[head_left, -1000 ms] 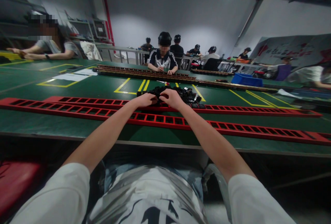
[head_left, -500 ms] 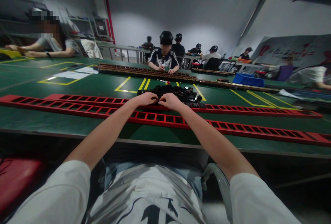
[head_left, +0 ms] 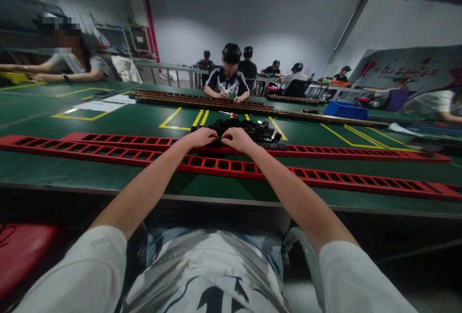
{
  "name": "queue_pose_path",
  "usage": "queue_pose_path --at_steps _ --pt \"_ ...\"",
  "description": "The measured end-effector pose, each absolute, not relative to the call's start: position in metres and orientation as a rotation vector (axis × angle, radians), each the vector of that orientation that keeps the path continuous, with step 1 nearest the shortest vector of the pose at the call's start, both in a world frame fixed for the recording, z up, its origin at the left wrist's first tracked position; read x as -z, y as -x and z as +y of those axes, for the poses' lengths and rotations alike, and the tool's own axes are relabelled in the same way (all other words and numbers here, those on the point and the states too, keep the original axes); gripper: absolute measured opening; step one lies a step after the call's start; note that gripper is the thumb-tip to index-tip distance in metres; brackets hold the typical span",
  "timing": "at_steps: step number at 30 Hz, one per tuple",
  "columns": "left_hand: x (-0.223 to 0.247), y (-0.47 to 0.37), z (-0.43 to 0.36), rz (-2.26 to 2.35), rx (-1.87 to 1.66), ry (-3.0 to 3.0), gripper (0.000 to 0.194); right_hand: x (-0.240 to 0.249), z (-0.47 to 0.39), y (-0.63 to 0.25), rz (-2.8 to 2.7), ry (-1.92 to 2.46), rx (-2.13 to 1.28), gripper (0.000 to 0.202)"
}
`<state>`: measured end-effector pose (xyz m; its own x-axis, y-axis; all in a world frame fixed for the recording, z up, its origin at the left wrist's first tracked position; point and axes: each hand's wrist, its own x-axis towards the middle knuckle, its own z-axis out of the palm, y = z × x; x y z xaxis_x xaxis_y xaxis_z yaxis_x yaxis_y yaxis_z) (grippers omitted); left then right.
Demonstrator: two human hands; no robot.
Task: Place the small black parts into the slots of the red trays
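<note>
Left hand (head_left: pixel 203 136), right hand (head_left: pixel 236 139): fingertips close, gap slightly wider than half a second ago; whether pinching anything, cannot tell. Black parts (head_left: pixel 254 129): heaped at and behind both hands, along far red frame (head_left: pixel 325 157). Likely mere repositioning amid parts.

Left hand (head_left: pixel 204 136) and right hand (head_left: pixel 236 138) at a black parts pile (head_left: pixel 257 131), near red slotted frames (head_left: pixel 220 172)
</note>
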<state>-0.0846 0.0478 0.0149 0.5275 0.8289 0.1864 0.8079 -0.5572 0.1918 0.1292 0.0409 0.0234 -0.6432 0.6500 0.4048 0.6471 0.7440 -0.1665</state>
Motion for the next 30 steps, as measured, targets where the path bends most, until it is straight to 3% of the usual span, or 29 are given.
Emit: queue_pose_path --at_steps 16,30 --pt "-0.011 0.091 0.054 1.443 -0.389 -2.628 0.030 -0.025 0.034 -0.127 -2.633 0.618 -0.119 0.017" --pt "-0.020 0.099 0.050 1.413 -0.231 -2.561 0.034 -0.024 0.035 -0.130 -2.577 0.762 -0.200 0.018"
